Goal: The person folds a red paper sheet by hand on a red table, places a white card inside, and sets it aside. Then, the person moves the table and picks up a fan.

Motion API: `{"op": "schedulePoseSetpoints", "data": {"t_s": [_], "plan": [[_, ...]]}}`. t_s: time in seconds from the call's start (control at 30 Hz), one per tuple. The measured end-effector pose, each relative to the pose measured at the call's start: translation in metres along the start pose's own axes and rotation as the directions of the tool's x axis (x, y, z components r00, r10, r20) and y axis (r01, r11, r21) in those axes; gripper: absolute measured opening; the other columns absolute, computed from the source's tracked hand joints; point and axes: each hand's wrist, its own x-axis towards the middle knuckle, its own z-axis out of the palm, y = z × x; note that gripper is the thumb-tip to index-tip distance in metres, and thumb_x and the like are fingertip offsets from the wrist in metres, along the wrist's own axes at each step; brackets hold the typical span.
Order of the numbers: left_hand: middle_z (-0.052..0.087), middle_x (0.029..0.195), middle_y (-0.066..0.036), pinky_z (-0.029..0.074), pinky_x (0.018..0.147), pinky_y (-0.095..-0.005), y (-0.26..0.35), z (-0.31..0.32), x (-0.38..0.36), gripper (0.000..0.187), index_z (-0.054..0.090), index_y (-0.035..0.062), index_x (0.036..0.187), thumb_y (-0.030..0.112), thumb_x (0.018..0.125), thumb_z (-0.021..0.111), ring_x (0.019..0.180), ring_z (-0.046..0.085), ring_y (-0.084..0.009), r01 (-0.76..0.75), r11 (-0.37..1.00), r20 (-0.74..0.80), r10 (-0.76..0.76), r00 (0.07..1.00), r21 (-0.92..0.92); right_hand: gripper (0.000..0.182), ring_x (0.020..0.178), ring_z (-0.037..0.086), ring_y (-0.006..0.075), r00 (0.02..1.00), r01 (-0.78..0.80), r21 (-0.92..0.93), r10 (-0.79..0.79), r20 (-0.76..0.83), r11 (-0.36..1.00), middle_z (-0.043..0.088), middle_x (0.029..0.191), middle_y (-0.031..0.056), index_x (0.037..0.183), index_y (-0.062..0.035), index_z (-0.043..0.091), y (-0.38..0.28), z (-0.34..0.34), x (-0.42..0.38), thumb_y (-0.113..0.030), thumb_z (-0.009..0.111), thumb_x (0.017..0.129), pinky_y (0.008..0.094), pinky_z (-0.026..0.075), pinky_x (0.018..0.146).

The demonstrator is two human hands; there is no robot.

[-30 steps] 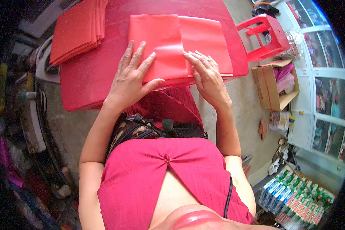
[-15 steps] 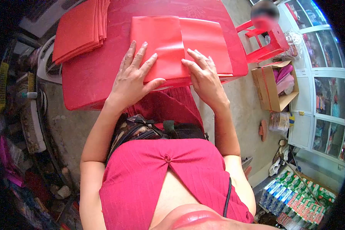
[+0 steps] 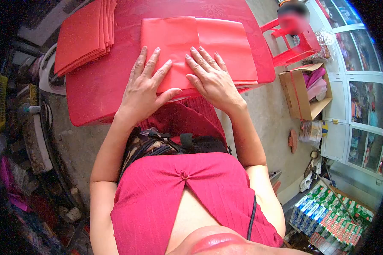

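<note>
Red sheeting (image 3: pixel 170 34) beneath flat left hand (image 3: pixel 141 90) and right hand (image 3: pixel 215 83), grip released in both

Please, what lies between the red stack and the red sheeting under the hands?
In the head view, bare table lies between stack and sheeting, with the left hand at the near end.
</note>
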Motion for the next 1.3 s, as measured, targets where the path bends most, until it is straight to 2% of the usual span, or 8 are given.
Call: {"op": "schedulePoseSetpoints", "data": {"t_s": [0.2,0.4,0.47,0.57,0.6,0.8,1.1,1.3], "plan": [[0.030,0.159,-0.016,0.024,0.121,-0.0475,-0.001,-0.003,0.000,0.067,0.056,0.0113,0.140,0.046,0.085,0.071,0.151,0.017,-0.0374,0.027,1.000,0.007,-0.027,1.000,-0.015,0.056,0.149,0.026,0.0301,1.000,0.000,-0.012,0.001,0.025,1.000,0.035,0.158,0.0139,0.147,-0.0056,0.045,0.001,-0.001,-0.001,-0.041,0.041,0.104,0.0513,0.015,0.121],[0.031,0.160,-0.015,0.012,0.123,-0.0513,-0.003,-0.003,0.000,0.064,0.057,0.0109,0.139,0.049,0.089,0.066,0.151,0.017,-0.0361,-0.017,1.000,-0.016,0.017,1.000,-0.003,0.060,0.151,0.023,0.0299,0.998,-0.025,-0.021,0.027,0.060,0.999,0.031,0.160,0.0133,0.150,-0.0048,0.041,0.000,-0.003,0.000,-0.042,0.041,0.103,0.0482,0.013,0.123],[0.038,0.156,-0.015,0.005,0.123,-0.0529,0.003,-0.009,0.005,0.060,0.058,0.0088,0.137,0.048,0.091,0.062,0.151,0.021,-0.0315,-0.073,0.994,0.014,0.072,0.997,0.082,0.060,0.151,0.022,0.0295,0.997,-0.029,-0.020,0.030,0.070,0.999,0.031,0.160,0.0132,0.150,-0.0048,0.040,0.000,-0.003,0.001,-0.042,0.041,0.103,0.0478,0.013,0.123],[0.047,0.150,-0.014,0.004,0.123,-0.0528,0.009,-0.003,0.013,0.056,0.059,0.0065,0.135,0.045,0.094,0.060,0.148,0.029,-0.0273,-0.132,0.986,0.054,0.127,0.990,0.105,0.060,0.152,0.020,0.0289,0.996,-0.035,-0.022,0.037,0.082,0.999,0.030,0.161,0.0131,0.150,-0.0048,0.040,0.000,-0.001,0.000,-0.042,0.041,0.102,0.0474,0.012,0.123],[0.052,0.145,-0.014,0.008,0.123,-0.0531,0.010,0.001,0.016,0.054,0.058,0.0058,0.136,0.041,0.095,0.058,0.144,0.037,-0.0268,-0.164,0.980,0.076,0.157,0.985,0.111,0.060,0.152,0.020,0.0286,0.996,-0.037,-0.024,0.038,0.078,0.999,0.030,0.161,0.0130,0.150,-0.0049,0.040,0.001,-0.001,0.000,-0.041,0.041,0.102,0.0473,0.011,0.123],[0.050,0.147,-0.014,0.018,0.122,-0.0522,0.014,0.006,0.018,0.053,0.053,0.0054,0.140,0.037,0.097,0.057,0.142,0.040,-0.0288,-0.166,0.984,0.084,0.161,0.983,0.058,0.060,0.152,0.020,0.0282,0.996,-0.047,0.003,0.046,0.081,0.999,0.029,0.161,0.0131,0.152,-0.0046,0.037,-0.001,-0.004,0.000,-0.037,0.046,0.102,0.0465,0.012,0.123],[0.049,0.148,-0.015,0.020,0.121,-0.0524,0.008,0.010,0.015,0.050,0.054,0.0070,0.139,0.035,0.098,0.056,0.142,0.041,-0.0295,-0.175,0.984,0.086,0.173,0.981,0.020,0.055,0.149,0.026,0.0320,0.995,-0.052,0.112,0.042,0.090,0.992,0.035,0.157,0.0187,0.145,0.0000,0.045,0.007,-0.009,0.015,-0.036,0.043,0.104,0.0525,0.017,0.121],[0.049,0.147,-0.016,0.020,0.121,-0.0526,0.010,0.009,0.018,0.050,0.056,0.0061,0.137,0.036,0.098,0.056,0.142,0.040,-0.0303,-0.171,0.985,0.075,0.169,0.983,0.014,0.059,0.152,0.019,0.0300,0.999,-0.009,-0.064,0.011,0.045,0.998,0.028,0.161,0.0166,0.151,-0.0022,0.036,0.018,0.008,0.050,-0.040,0.037,0.105,0.0526,0.013,0.122]]}}
